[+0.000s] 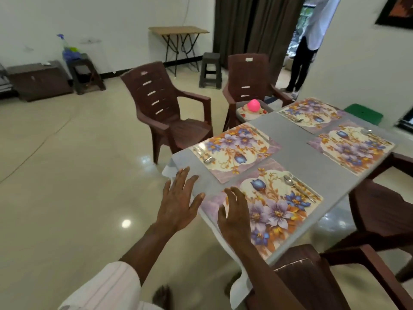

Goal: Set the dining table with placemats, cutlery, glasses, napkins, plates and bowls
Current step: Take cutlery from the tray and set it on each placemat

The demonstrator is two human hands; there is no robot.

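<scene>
Two brown plastic armchairs stand on the glossy beige tiled floor [67,175]: one with a slotted back [161,113], and a second [248,77] with a grey tray [268,107] on its seat, where a pink round ball [253,105] rests. Behind them, a wooden-topped folding table with black metal legs [178,30] stands by the white wall, with a dark grey plastic stool [210,70] near the dark brown curtains [252,25]. A person in a white top and black trousers [304,52] stands in the doorway. At far left, a low brown cabinet [38,81] sits beside a brown stool [86,72] that carries a blue spray bottle [67,48]. A green plastic stool [363,113] is at right.
</scene>
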